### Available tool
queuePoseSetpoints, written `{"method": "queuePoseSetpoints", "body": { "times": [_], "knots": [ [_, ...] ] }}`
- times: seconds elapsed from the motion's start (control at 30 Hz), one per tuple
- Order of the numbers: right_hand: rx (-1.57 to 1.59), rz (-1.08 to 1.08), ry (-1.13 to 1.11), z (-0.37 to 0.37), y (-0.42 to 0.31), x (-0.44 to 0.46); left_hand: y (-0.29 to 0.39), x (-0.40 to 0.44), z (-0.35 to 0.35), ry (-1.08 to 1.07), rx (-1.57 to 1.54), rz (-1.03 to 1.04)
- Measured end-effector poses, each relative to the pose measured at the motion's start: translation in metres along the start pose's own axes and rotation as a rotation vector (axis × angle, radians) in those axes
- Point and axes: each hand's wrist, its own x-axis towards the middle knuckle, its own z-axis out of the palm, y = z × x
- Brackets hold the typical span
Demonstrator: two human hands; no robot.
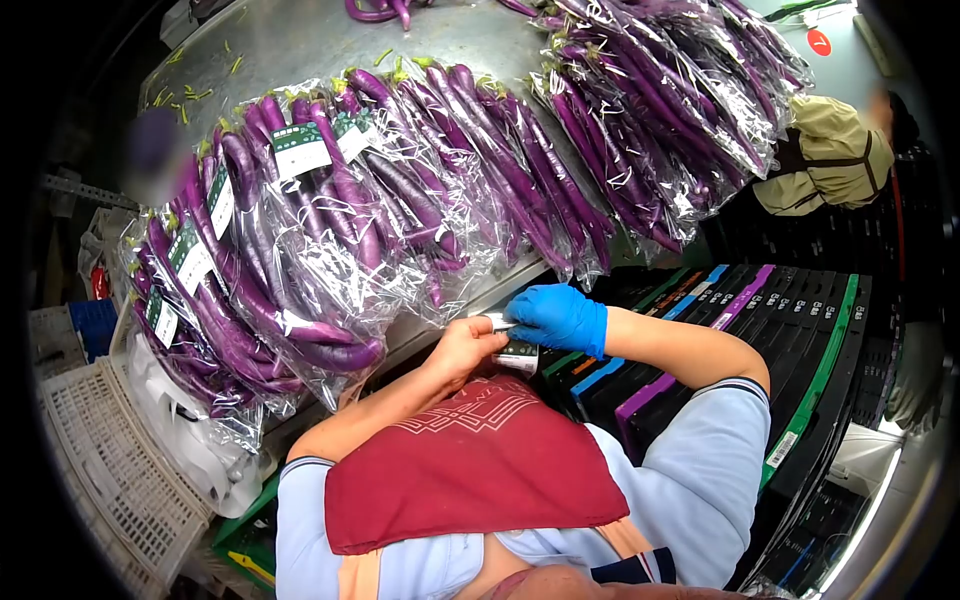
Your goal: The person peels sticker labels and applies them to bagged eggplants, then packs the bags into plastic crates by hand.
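My bare left hand (467, 348) is closed in front of my chest, its thumb and finger pinched on a small white label (497, 321). My right hand (560, 320), in a blue glove, meets it there with fingers closed on the same label. Just below the fingers hangs a dark green and white printed label piece (516, 357), partly hidden by the hands. Beyond them, clear plastic bags of long purple eggplants (350, 200) lie in a row on the metal table (290, 40). Several bags carry green and white labels (300, 150).
More bagged eggplants (660, 120) are heaped at the right of the table. Stacked black crates (720, 340) with coloured strips stand by my right arm. A white plastic basket (110, 450) and white bag (180, 420) are at left. Someone stands near a beige cloth item (830, 150).
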Motion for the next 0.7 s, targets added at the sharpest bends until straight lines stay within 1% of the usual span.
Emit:
{"method": "queuePoseSetpoints", "body": {
  "times": [0.03,0.07,0.13,0.17,0.2,0.27,0.33,0.37,0.4,0.47,0.53,0.57,0.6,0.67,0.7],
  "knots": [
    [-0.026,-0.034,0.051,0.003,-0.001,0.0,0.001,-0.001,-0.001,-0.002,-0.002,-0.041],
    [-0.051,-0.05,0.023,0.006,-0.001,0.0,0.002,-0.001,-0.002,-0.003,-0.003,-0.081],
    [-0.116,-0.083,-0.018,0.009,0.0,0.001,0.0,0.001,0.001,-0.032,-0.038,-0.09],
    [-0.072,-0.116,0.048,0.013,0.002,0.0,-0.006,0.005,-0.004,-0.034,0.019,-0.099],
    [-0.033,-0.09,0.04,0.012,0.004,-0.001,-0.002,0.003,-0.004,-0.05,0.025,-0.124],
    [0.079,0.026,0.071,0.009,0.008,0.0,0.007,-0.002,0.003,-0.058,0.048,-0.14],
    [0.19,0.141,0.171,-0.011,0.014,0.004,0.0,0.001,0.002,-0.09,0.057,-0.119],
    [0.403,0.196,0.209,-0.023,0.017,0.005,-0.002,0.003,0.0,-0.095,0.056,-0.122],
    [0.551,0.244,0.194,-0.029,0.025,0.007,0.001,0.004,0.001,-0.101,0.052,-0.127],
    [0.356,0.091,0.103,-0.037,0.026,0.005,0.009,0.001,0.008,-0.08,0.006,-0.118],
    [0.282,0.054,-0.104,-0.039,0.007,0.001,0.014,0.003,0.01,-0.071,-0.041,-0.098],
    [0.204,0.072,-0.155,-0.036,0.0,-0.002,0.01,0.007,0.005,-0.064,-0.006,-0.097],
    [0.164,0.023,-0.087,-0.028,0.002,-0.003,0.01,0.007,0.006,-0.079,-0.005,-0.107],
    [0.254,-0.025,0.05,-0.033,0.019,0.002,0.014,0.009,0.008,-0.107,-0.003,-0.117],
    [0.339,0.032,0.202,-0.043,0.028,0.011,0.019,0.006,0.013,-0.133,-0.022,-0.111]
  ]
}}
